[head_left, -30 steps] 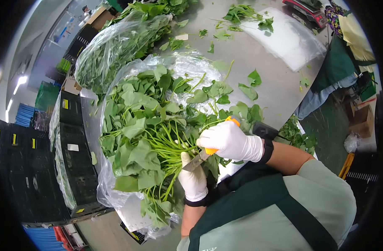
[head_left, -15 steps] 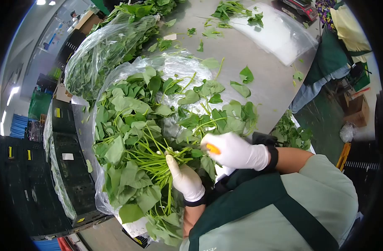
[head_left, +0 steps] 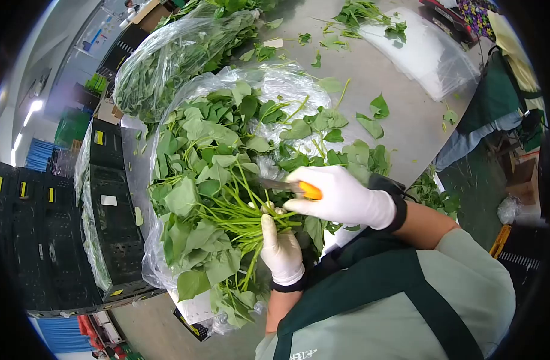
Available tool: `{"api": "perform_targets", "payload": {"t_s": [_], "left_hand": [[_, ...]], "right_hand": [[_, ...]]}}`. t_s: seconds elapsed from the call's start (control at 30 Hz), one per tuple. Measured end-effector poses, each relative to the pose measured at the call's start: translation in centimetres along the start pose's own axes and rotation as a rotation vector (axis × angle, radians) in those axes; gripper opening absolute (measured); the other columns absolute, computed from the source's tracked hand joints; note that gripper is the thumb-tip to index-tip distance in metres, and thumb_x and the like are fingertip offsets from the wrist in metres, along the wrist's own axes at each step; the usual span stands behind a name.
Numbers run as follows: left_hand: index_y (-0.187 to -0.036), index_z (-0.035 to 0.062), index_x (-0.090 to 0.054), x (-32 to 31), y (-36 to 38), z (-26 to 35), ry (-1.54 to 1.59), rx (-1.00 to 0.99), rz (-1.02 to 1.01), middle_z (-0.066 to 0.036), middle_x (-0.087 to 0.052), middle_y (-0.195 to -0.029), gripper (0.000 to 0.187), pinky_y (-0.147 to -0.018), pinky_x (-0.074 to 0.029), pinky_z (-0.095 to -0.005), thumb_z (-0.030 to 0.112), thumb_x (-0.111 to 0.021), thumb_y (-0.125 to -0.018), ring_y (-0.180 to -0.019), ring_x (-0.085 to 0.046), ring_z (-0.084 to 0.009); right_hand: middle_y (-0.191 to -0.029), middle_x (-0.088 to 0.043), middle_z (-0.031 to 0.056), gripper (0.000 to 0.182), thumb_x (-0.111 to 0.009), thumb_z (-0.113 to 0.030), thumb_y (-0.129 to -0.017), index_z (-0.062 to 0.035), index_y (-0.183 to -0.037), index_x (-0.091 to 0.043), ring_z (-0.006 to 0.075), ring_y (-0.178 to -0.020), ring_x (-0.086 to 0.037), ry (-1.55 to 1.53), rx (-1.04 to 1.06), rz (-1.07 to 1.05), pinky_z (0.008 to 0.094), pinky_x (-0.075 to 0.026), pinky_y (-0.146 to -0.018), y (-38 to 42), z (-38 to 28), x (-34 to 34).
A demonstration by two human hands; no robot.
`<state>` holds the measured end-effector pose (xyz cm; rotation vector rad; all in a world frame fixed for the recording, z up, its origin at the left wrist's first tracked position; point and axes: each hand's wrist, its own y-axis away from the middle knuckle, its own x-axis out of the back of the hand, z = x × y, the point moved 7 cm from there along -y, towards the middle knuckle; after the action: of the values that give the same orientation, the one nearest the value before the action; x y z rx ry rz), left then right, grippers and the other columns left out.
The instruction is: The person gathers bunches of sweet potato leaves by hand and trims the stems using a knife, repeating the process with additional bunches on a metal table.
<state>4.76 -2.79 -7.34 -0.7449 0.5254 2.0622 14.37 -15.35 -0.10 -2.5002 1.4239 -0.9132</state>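
Note:
My left hand (head_left: 280, 250), in a white glove, grips a bunch of green stems (head_left: 239, 219) at the near edge of a big heap of leafy greens (head_left: 221, 162) lying on an opened clear plastic bag (head_left: 275, 84). My right hand (head_left: 341, 198), also gloved, holds an orange-handled knife (head_left: 287, 186) with its blade pointing left over the stems, just above my left hand.
A second bag of greens (head_left: 173, 57) lies farther back on the steel table (head_left: 401, 129). Loose leaves and a stack of clear bags (head_left: 431, 54) sit at the far right. Black crates (head_left: 113, 204) stand left of the table. Another person's green apron (head_left: 497, 96) shows at right.
My right hand turned the knife from pointing down and left near my left hand to lying across the stems pointing left. My left hand stayed on the stem bunch.

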Motion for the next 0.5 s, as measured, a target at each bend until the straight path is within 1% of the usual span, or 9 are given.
{"api": "perform_targets", "payload": {"t_s": [0.03,0.1,0.17,0.27,0.33,0.37,0.4,0.47,0.5], "left_hand": [[-0.124,0.0,-0.05,0.0,0.3,-0.3,-0.026,0.046,0.012,-0.007,-0.055,-0.122,0.034,-0.095,-0.04,-0.0351,0.018,-0.051,-0.095,-0.106,-0.052,-0.0176],[-0.13,0.0006,-0.044,0.2,0.6,-0.7,-0.084,0.094,0.02,-0.008,-0.05,-0.129,0.04,-0.102,-0.036,-0.0382,0.021,-0.051,-0.095,-0.118,-0.047,-0.0195],[-0.13,0.0007,-0.043,1.0,0.4,-0.8,-0.042,0.108,0.031,-0.008,-0.049,-0.13,0.041,-0.103,-0.035,-0.0387,0.02,-0.052,-0.095,-0.119,-0.047,-0.0196],[-0.13,0.0004,-0.043,2.1,0.2,-1.0,0.048,0.128,0.088,-0.01,-0.05,-0.13,0.04,-0.104,-0.035,-0.0394,0.017,-0.053,-0.094,-0.119,-0.047,-0.0194],[-0.125,-0.0005,-0.047,1.9,-0.3,-0.5,0.167,0.109,-0.05,-0.01,-0.055,-0.121,0.035,-0.1,-0.04,-0.037,0.015,-0.053,-0.094,-0.11,-0.053,-0.0185],[-0.12,-0.0002,-0.05,1.8,-1.0,-0.4,0.275,0.103,-0.095,-0.008,-0.059,-0.109,0.029,-0.093,-0.044,-0.0333,0.014,-0.052,-0.095,-0.098,-0.056,-0.0164],[-0.114,-0.001,-0.051,1.9,-1.2,-0.1,0.259,0.107,-0.061,-0.008,-0.058,-0.106,0.024,-0.091,-0.044,-0.0317,0.014,-0.05,-0.096,-0.094,-0.055,-0.0149],[-0.115,-0.0009,-0.051,1.6,-1.1,0.5,0.219,0.109,-0.008,-0.007,-0.058,-0.108,0.024,-0.09,-0.045,-0.0313,0.013,-0.05,-0.096,-0.094,-0.055,-0.0149],[-0.115,-0.0009,-0.051,1.3,-1.0,0.4,0.221,0.109,-0.006,-0.007,-0.058,-0.108,0.024,-0.09,-0.045,-0.0313,0.013,-0.05,-0.096,-0.094,-0.055,-0.0149]], "right_hand": [[-0.079,-0.061,0.011,0.033,-0.072,-0.027,-0.078,-0.0038,-0.099,-0.06,0.0268,-0.067,-0.062,-0.053,-0.044,-0.081,0.0325,-0.049,-0.06,-0.7,-0.4,-0.5],[-0.081,-0.062,0.0102,0.027,-0.071,-0.022,-0.076,-0.0048,-0.093,-0.06,0.0284,-0.067,-0.062,-0.023,0.06,-0.114,0.0322,-0.05,-0.061,-1.2,-0.7,-2.1],[-0.081,-0.062,0.0099,0.023,-0.071,-0.019,-0.075,-0.0053,-0.09,-0.06,0.0289,-0.068,-0.062,-0.003,0.081,-0.144,0.032,-0.05,-0.061,-1.0,-1.1,-2.9],[-0.081,-0.062,0.0103,0.019,-0.07,-0.009,-0.071,-0.0055,-0.086,-0.059,0.0298,-0.067,-0.061,-0.027,0.152,-0.06,0.0319,-0.05,-0.06,-0.4,-1.5,-2.4],[-0.08,-0.061,0.0085,0.02,-0.07,-0.012,-0.071,-0.0076,-0.087,-0.06,0.0302,-0.069,-0.062,-0.148,0.221,0.067,0.034,-0.05,-0.06,0.4,-1.7,-1.0],[-0.08,-0.061,0.0103,0.022,-0.07,-0.008,-0.069,-0.0066,-0.089,-0.06,0.0296,-0.068,-0.062,-0.157,0.184,0.143,0.0329,-0.05,-0.061,0.5,-1.1,0.1],[-0.081,-0.061,0.0128,0.021,-0.07,-0.011,-0.071,-0.0054,-0.089,-0.061,0.0297,-0.068,-0.063,-0.084,0.032,0.211,0.0329,-0.05,-0.06,0.6,0.1,1.2],[-0.079,-0.062,0.0114,0.02,-0.07,-0.012,-0.074,-0.0019,-0.089,-0.061,0.0272,-0.067,-0.061,0.124,-0.072,0.221,0.0337,-0.048,-0.06,-0.1,3.3,2.7],[-0.084,-0.062,0.0115,0.023,-0.069,-0.017,-0.076,-0.0024,-0.092,-0.06,0.0283,-0.074,-0.061,0.304,-0.188,0.067,0.0362,-0.048,-0.065,-0.5,5.7,2.6]]}}
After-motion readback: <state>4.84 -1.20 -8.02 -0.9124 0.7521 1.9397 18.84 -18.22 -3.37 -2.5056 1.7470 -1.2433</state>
